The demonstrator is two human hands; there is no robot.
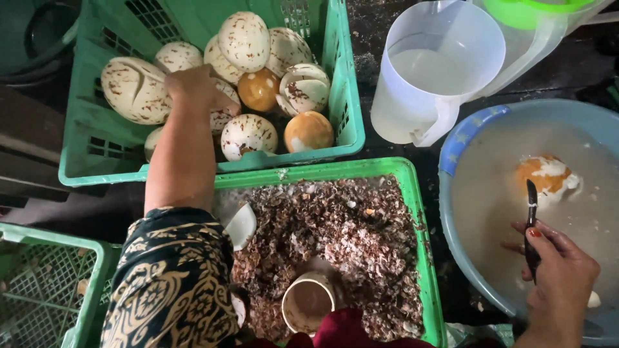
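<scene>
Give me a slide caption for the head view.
Left hand reaches into crate of peeled coconuts; right hand holds a knife.

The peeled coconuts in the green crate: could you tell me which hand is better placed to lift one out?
The left hand: it already rests on the coconuts in the green crate. The right hand holds a knife over the blue basin.
</scene>
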